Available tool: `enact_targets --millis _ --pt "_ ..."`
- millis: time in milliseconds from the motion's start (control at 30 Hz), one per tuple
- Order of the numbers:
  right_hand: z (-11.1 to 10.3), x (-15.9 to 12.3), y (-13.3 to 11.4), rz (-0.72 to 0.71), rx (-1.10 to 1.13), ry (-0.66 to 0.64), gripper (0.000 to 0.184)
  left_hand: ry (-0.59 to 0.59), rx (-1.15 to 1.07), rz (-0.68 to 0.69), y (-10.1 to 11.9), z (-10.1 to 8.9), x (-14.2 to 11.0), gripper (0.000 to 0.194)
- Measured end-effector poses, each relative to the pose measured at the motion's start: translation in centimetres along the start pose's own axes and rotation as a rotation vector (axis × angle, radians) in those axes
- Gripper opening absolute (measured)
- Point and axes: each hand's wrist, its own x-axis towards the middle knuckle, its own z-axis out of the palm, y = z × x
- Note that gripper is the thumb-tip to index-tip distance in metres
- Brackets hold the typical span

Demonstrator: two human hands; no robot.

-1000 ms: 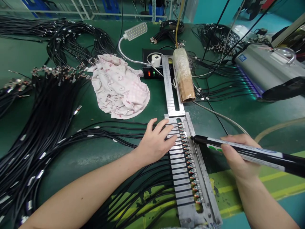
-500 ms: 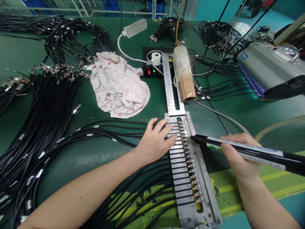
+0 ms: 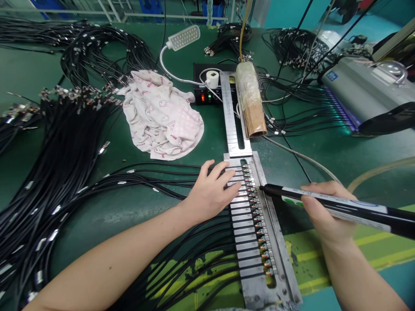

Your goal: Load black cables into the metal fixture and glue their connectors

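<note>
A metal fixture [image 3: 241, 233] lies lengthwise before me, holding a row of black cables [image 3: 223, 257] whose small metal connectors [image 3: 259, 219] line its slot. My left hand [image 3: 212, 190] rests on the upper part of the fixture, its fingers spread over the cables near their connector ends. In my right hand [image 3: 330, 211] is a black marker pen [image 3: 337, 204] with a white label, gripped between thumb and fingers. Its thin tip points left and reaches the connectors beside my left fingertips; whether it touches one I cannot tell.
A crumpled pink-and-white cloth [image 3: 164, 116] lies behind my left hand. Large bundles of black cables [image 3: 71, 142] spread across the left. Farther back stand a gooseneck lamp [image 3: 184, 38], a black control box [image 3: 199, 77] and a wrapped cardboard tube [image 3: 251, 101]. A grey machine [image 3: 372, 93] glows violet at right.
The marker pen's tip has shifted very slightly toward me along the connector row. My left hand stays in place on the fixture.
</note>
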Motion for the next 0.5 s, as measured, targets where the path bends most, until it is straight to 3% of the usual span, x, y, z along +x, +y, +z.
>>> enact_targets --millis 500 --pt "-0.15 -0.14 0.02 0.010 -0.019 -0.011 0.009 -0.010 0.001 0.005 -0.08 -0.07 0.02 0.017"
